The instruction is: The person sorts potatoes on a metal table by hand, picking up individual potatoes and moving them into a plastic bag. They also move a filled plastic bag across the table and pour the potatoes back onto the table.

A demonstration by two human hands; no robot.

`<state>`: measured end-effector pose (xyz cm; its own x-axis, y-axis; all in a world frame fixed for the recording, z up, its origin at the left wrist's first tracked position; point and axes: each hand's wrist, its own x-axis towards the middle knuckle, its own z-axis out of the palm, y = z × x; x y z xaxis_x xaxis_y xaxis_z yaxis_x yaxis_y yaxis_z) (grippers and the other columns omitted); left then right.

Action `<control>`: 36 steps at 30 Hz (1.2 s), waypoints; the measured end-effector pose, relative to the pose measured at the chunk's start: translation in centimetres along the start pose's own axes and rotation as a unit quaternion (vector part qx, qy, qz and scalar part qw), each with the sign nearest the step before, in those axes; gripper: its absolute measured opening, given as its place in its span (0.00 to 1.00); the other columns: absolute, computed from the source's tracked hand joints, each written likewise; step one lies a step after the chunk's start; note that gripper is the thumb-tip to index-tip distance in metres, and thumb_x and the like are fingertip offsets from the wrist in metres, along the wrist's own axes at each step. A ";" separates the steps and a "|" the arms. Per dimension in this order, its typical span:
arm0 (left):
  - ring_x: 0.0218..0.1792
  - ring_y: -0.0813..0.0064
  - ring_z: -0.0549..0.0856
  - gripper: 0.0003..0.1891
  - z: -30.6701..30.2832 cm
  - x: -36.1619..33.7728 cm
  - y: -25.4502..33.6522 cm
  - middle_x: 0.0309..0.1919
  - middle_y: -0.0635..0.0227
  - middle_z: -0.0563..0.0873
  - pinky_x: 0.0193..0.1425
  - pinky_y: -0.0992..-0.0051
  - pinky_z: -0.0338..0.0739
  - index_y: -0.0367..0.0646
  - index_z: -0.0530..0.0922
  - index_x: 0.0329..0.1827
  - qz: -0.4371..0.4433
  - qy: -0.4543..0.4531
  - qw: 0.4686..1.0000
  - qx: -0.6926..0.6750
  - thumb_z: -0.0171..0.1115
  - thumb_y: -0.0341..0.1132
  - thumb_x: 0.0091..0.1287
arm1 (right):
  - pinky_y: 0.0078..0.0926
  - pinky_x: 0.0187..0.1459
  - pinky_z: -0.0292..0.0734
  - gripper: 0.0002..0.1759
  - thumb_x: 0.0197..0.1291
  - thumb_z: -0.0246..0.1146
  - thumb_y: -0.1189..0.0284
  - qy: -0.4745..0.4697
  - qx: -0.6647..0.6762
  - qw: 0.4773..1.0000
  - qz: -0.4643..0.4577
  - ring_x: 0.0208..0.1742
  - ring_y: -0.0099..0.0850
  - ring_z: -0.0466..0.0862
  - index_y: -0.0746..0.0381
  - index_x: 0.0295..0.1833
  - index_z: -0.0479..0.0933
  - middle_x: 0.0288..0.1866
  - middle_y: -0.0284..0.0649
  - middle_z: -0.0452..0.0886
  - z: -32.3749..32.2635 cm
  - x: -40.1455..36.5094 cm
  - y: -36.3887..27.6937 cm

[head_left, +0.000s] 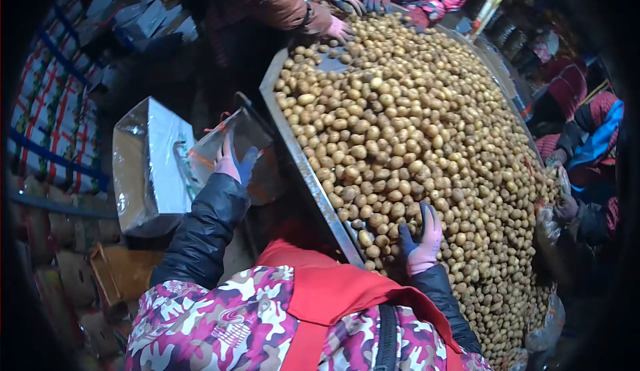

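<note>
My right hand [423, 243], in a pink and blue-grey glove, rests over the near edge of a large heap of round yellow-brown produce [407, 131] that looks like small potatoes. Its thumb and fingers are spread around a few pieces. The heap lies on a metal-rimmed table [308, 171]. My left hand [235, 164], gloved the same way, reaches out to the left of the table with fingers apart and nothing in it. Close to it are a grey bucket-like container [252, 128] and a white carton [167, 154] lined with clear plastic.
Across the table, gloved hands [340, 30] of other people touch the heap. More people [587, 138] work along the right side, near plastic bags [548, 321]. Stacked printed cartons [57, 121] stand at left, with an orange-brown box [123, 271] below.
</note>
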<state>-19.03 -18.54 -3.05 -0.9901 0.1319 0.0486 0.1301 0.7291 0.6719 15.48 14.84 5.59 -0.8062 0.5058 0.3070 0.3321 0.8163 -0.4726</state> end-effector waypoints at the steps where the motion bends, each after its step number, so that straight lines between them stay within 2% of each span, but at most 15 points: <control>1: 0.72 0.36 0.70 0.49 1.2 0.3 0.7 0.74 0.38 0.67 0.77 0.48 0.65 0.56 0.56 0.83 0.034 0.002 0.999 -0.006 0.70 0.60 0.62 | 0.49 0.70 0.67 0.43 0.53 0.76 0.61 0.011 -0.012 1.000 0.026 0.70 0.55 0.72 0.61 0.74 0.70 0.70 0.57 0.72 0.3 -0.1 0.1; 3: 0.72 0.36 0.69 0.49 3.3 1.2 5.0 0.75 0.38 0.66 0.77 0.47 0.63 0.55 0.57 0.83 0.010 -0.020 0.998 -0.051 0.70 0.61 0.62 | 0.57 0.73 0.61 0.50 0.50 0.77 0.51 -0.018 -0.056 0.997 0.046 0.74 0.60 0.66 0.58 0.77 0.67 0.76 0.60 0.63 1.7 -0.2 0.9; 5: 0.72 0.39 0.71 0.49 3.7 2.8 10.7 0.74 0.39 0.67 0.74 0.51 0.69 0.51 0.57 0.82 -0.111 -0.054 0.989 -0.078 0.71 0.60 0.62 | 0.63 0.74 0.56 0.52 0.49 0.77 0.47 -0.029 -0.124 0.992 0.015 0.77 0.60 0.63 0.55 0.78 0.66 0.78 0.60 0.60 1.9 1.8 -0.1; 8: 0.66 0.43 0.79 0.46 9.1 6.7 11.5 0.66 0.39 0.77 0.72 0.54 0.73 0.43 0.59 0.80 -0.184 -0.018 0.961 -0.207 0.69 0.55 0.65 | 0.70 0.77 0.45 0.52 0.49 0.77 0.45 -0.050 -0.120 0.990 0.057 0.80 0.60 0.58 0.48 0.78 0.67 0.81 0.57 0.57 3.4 7.0 0.2; 9: 0.65 0.45 0.81 0.44 10.2 6.5 13.0 0.65 0.40 0.79 0.70 0.56 0.75 0.42 0.59 0.79 -0.243 0.042 0.962 -0.120 0.69 0.53 0.66 | 0.71 0.77 0.44 0.52 0.48 0.77 0.44 -0.055 -0.129 0.988 0.066 0.81 0.59 0.57 0.47 0.78 0.67 0.82 0.56 0.56 4.3 9.3 0.5; 11: 0.65 0.46 0.81 0.44 10.5 6.6 13.4 0.64 0.41 0.80 0.69 0.57 0.76 0.41 0.59 0.79 -0.261 0.046 0.954 -0.139 0.70 0.50 0.65 | 0.75 0.76 0.40 0.52 0.45 0.76 0.38 -0.045 -0.106 0.993 0.025 0.82 0.60 0.54 0.43 0.76 0.70 0.82 0.53 0.57 5.4 13.6 0.7; 14: 0.62 0.45 0.83 0.43 10.9 6.7 12.6 0.62 0.41 0.81 0.68 0.57 0.77 0.40 0.58 0.79 -0.244 0.050 0.960 -0.129 0.70 0.46 0.66 | 0.75 0.76 0.41 0.52 0.40 0.78 0.38 -0.007 -0.162 0.986 0.021 0.82 0.59 0.54 0.39 0.74 0.73 0.81 0.51 0.57 6.9 17.1 1.3; 18: 0.61 0.48 0.83 0.45 9.1 6.2 15.1 0.62 0.43 0.82 0.67 0.61 0.77 0.37 0.57 0.79 -0.271 0.023 0.958 -0.091 0.72 0.45 0.65 | 0.78 0.72 0.53 0.55 0.37 0.82 0.51 -0.002 -0.122 0.993 0.000 0.81 0.58 0.56 0.36 0.76 0.68 0.81 0.47 0.59 9.7 21.8 3.2; 22: 0.60 0.44 0.83 0.43 10.3 6.6 13.2 0.61 0.40 0.81 0.66 0.55 0.77 0.41 0.56 0.79 -0.252 0.020 0.966 -0.053 0.67 0.49 0.68 | 0.84 0.71 0.47 0.53 0.42 0.80 0.46 -0.015 -0.187 0.981 0.052 0.83 0.62 0.50 0.35 0.77 0.66 0.84 0.45 0.57 11.6 27.0 2.1; 26: 0.61 0.43 0.82 0.44 10.1 6.3 13.6 0.62 0.38 0.80 0.67 0.55 0.76 0.39 0.55 0.80 -0.245 0.025 0.967 -0.056 0.67 0.49 0.68 | 0.71 0.74 0.53 0.52 0.46 0.80 0.57 -0.075 -0.165 0.971 0.154 0.84 0.58 0.50 0.31 0.78 0.63 0.85 0.35 0.55 13.1 32.2 2.4; 27: 0.62 0.43 0.82 0.44 9.8 6.5 13.9 0.63 0.38 0.79 0.67 0.55 0.76 0.39 0.55 0.80 -0.244 0.018 0.968 -0.054 0.67 0.49 0.68 | 0.73 0.74 0.53 0.51 0.47 0.80 0.59 -0.059 -0.159 0.974 0.151 0.84 0.55 0.49 0.31 0.78 0.64 0.86 0.35 0.54 13.6 33.3 2.3; 29: 0.63 0.42 0.81 0.43 9.7 6.5 13.9 0.63 0.37 0.79 0.68 0.55 0.75 0.38 0.54 0.80 -0.247 0.012 0.968 -0.048 0.65 0.50 0.69 | 0.74 0.73 0.53 0.50 0.48 0.80 0.57 -0.056 -0.154 0.973 0.162 0.84 0.54 0.51 0.31 0.77 0.65 0.86 0.35 0.54 14.1 35.9 1.9; 31: 0.64 0.42 0.80 0.43 9.9 6.6 13.5 0.64 0.36 0.78 0.68 0.56 0.75 0.37 0.54 0.80 -0.244 0.009 0.969 -0.032 0.64 0.50 0.70 | 0.75 0.73 0.53 0.48 0.50 0.76 0.45 -0.123 -0.201 0.964 0.121 0.84 0.53 0.53 0.33 0.78 0.65 0.87 0.36 0.52 13.2 38.4 2.3; 34: 0.63 0.42 0.81 0.41 9.9 6.7 14.0 0.63 0.36 0.79 0.68 0.56 0.75 0.36 0.56 0.79 -0.248 0.016 0.968 -0.026 0.63 0.50 0.71 | 0.73 0.74 0.55 0.47 0.52 0.72 0.38 -0.223 -0.125 0.961 0.108 0.84 0.52 0.53 0.37 0.77 0.67 0.87 0.37 0.51 11.7 40.7 3.3; 36: 0.61 0.41 0.82 0.38 10.4 6.9 13.3 0.60 0.36 0.81 0.67 0.55 0.76 0.35 0.58 0.77 -0.237 0.038 0.971 -0.003 0.62 0.48 0.72 | 0.72 0.75 0.54 0.45 0.59 0.65 0.38 -0.202 -0.153 0.963 0.090 0.84 0.57 0.53 0.40 0.80 0.63 0.86 0.45 0.52 12.1 39.0 3.3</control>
<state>-23.55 -0.96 -1.50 -0.9397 -0.2678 -0.2125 -0.3411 0.6923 0.6359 -20.74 33.89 5.99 -0.8265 0.5469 -0.1335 0.5630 0.8013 -0.2025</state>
